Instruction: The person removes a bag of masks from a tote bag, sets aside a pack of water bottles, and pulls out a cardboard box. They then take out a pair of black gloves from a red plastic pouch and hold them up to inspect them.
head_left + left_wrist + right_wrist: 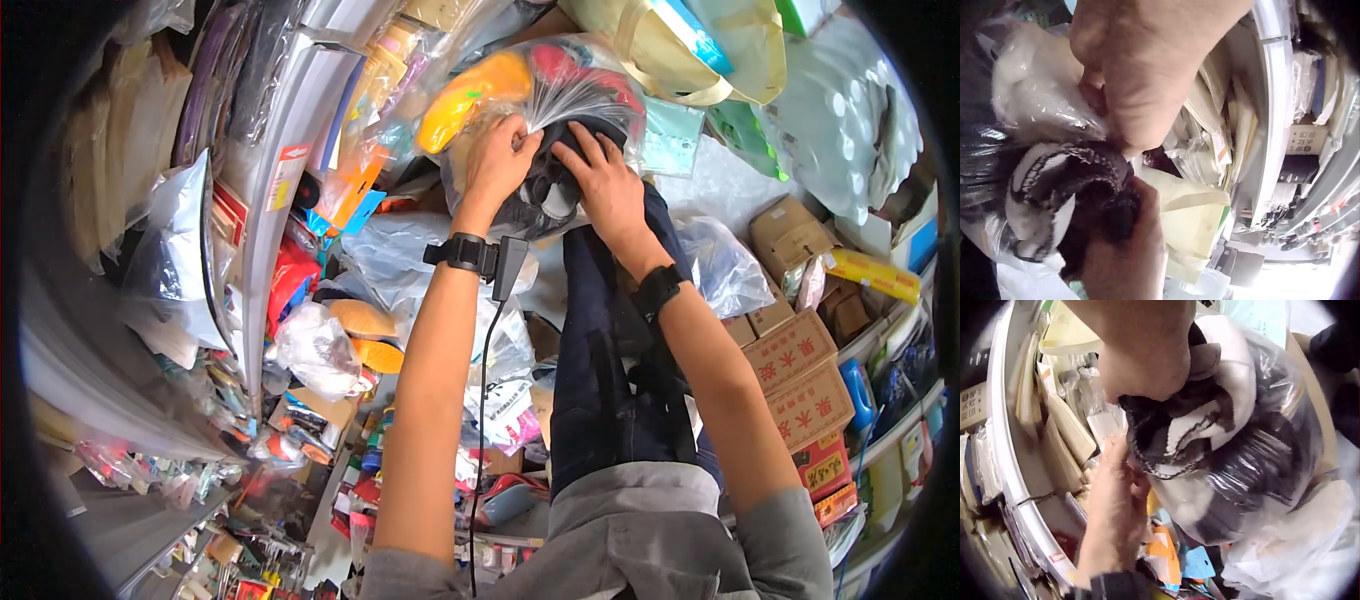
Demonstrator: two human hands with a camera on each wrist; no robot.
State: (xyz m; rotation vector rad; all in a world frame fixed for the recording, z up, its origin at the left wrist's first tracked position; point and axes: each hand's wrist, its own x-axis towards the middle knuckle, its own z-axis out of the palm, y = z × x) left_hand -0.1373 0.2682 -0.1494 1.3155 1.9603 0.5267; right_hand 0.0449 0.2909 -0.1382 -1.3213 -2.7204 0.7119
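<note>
While the left hand (497, 165) pinches the clear plastic bag (590, 78) with thumb and fingers, the right hand (610, 195) grips the dark cloth (1191, 434) beside it, fingers spread over the top in the head view. Bag sits just beyond the knees of the dark trousers (600, 350). Cloth is bunched near both hands, with white parts and a stitched edge; can't tell how much lies inside the bag. Yellow item (480, 95) and red item (560, 62) show at the bag's far side. Shelf (290, 170) on the left, cardboard boxes (795, 385) on the right.
</note>
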